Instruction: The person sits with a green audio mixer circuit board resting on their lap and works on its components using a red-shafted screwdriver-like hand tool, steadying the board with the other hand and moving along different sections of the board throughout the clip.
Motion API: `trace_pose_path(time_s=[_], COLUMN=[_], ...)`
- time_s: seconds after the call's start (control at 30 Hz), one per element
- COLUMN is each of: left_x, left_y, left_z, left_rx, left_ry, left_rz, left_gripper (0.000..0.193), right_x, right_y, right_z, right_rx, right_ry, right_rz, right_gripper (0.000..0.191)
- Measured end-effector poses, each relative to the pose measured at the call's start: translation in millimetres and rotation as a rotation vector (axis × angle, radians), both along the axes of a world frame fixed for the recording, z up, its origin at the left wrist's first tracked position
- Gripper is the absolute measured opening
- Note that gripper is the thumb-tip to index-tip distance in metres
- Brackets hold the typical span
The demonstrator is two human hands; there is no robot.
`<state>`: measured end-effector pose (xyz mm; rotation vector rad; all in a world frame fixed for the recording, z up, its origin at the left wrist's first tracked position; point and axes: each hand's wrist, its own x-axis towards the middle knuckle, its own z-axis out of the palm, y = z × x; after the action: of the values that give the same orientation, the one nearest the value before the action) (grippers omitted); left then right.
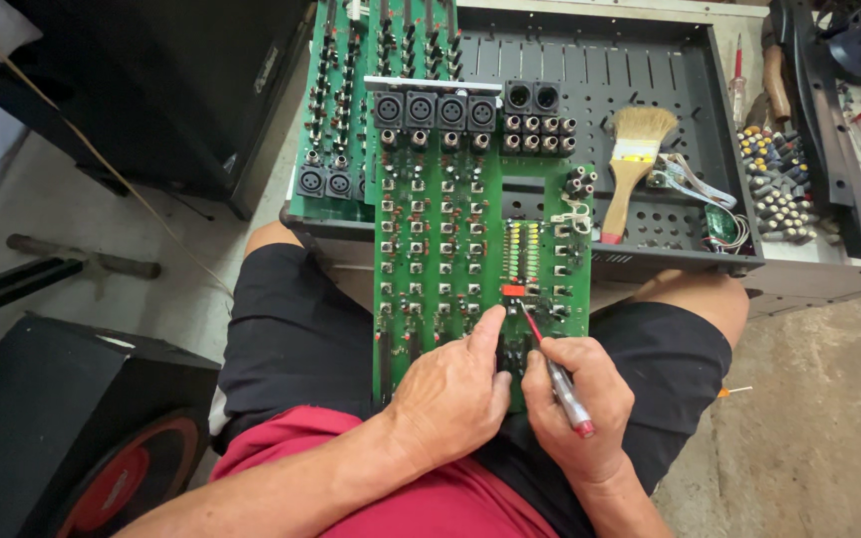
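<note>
A large green circuit board (450, 229) with rows of small square parts and black round sockets lies across my lap, its far end resting on a black metal chassis (650, 70). My left hand (455, 389) presses down on the board's near end, thumb pointing up the board. My right hand (580, 403) grips a thin screwdriver (555, 374) with a clear and red handle. Its red shaft tip touches the board just below a small red part (513, 290).
A second green board (336, 110) leans at the chassis' left. A wooden paintbrush (633, 159) and loose wires (695, 184) lie inside the chassis. Several knobs (779, 184) and tools sit at the right. A black speaker (82, 438) stands on the floor at my left.
</note>
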<state>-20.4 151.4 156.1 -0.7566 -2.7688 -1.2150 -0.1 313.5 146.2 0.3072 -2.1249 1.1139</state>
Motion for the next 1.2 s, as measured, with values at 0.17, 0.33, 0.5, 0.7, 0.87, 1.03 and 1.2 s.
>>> trace_pose_path(time_s=[0.17, 0.33, 0.5, 0.7, 0.87, 1.03, 1.2], left_x=[1.8, 2.9, -0.7, -4.7, -5.7, -7.2, -8.8], left_y=[-3.1, -6.8, -6.4, -6.8, -6.0, -5.0, -4.8], left_z=[-0.6, -4.5, -9.0, -13.2, -17.1, -18.5, -18.9], left_rx=[0.063, 0.042, 0.04, 0.029, 0.067, 0.065, 0.048], left_ry=[0.055, 0.15, 0.12, 0.079, 0.127, 0.15, 0.122], left_rz=[-0.047, -0.117, -0.144, -0.153, -0.166, -0.157, -0.158], left_gripper=[0.06, 0.046, 0.042, 0.026, 0.027, 0.023, 0.021], right_x=[1.7, 3.1, -2.6, -7.6, -10.7, -13.8, -15.1], right_y=[5.1, 4.1, -2.8, -7.3, -5.8, -4.7, -4.1], right_z=[-6.2, -9.2, -2.3, 4.9, -0.6, -5.9, -7.1], right_rx=[-0.007, 0.021, 0.06, 0.066, -0.015, -0.015, -0.032], right_ry=[0.069, 0.006, 0.056, 0.027, -0.113, -0.13, -0.146], right_rz=[-0.01, 0.007, 0.096, 0.165, 0.14, 0.14, 0.148], right_gripper=[0.022, 0.022, 0.022, 0.022, 0.018, 0.017, 0.015])
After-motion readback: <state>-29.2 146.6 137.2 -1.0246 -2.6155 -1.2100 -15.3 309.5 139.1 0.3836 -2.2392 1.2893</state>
